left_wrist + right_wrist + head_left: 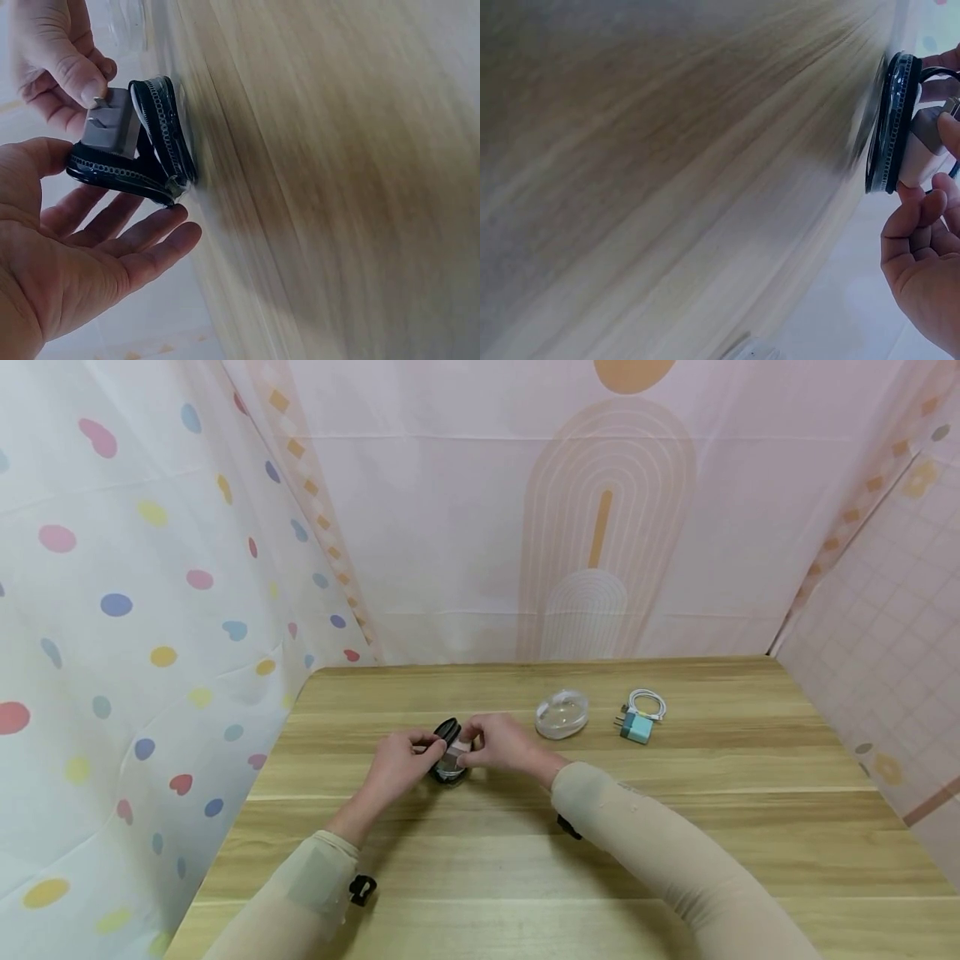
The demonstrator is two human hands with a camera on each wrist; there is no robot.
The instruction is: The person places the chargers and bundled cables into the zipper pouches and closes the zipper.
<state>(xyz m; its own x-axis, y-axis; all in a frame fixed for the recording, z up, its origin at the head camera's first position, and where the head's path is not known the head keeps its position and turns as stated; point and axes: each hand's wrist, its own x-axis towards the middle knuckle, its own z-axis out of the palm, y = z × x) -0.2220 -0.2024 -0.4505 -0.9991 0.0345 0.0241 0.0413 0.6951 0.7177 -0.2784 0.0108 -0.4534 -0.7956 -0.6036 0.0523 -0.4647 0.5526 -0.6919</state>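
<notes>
A small black zippered case (447, 728) stands unzipped, its two halves spread in a V in the left wrist view. My left hand (397, 766) holds one half by its rim between thumb and fingers. Between the halves sits a plug charger (109, 126), grey on its pronged face and pale on its body (921, 160). My right hand (504, 743) pinches this charger by its edges, the metal prongs pointing outward. Some pale cable (450, 773) shows in the lower half of the case; the fingers and charger hide the rest of the inside.
Right of the hands, a clear round container (562, 715) rests on the wooden table (480, 877). Farther right lie a teal plug charger (637, 727) and a coiled white cable (647, 695). Patterned curtains (450, 527) hang behind the table and at both sides.
</notes>
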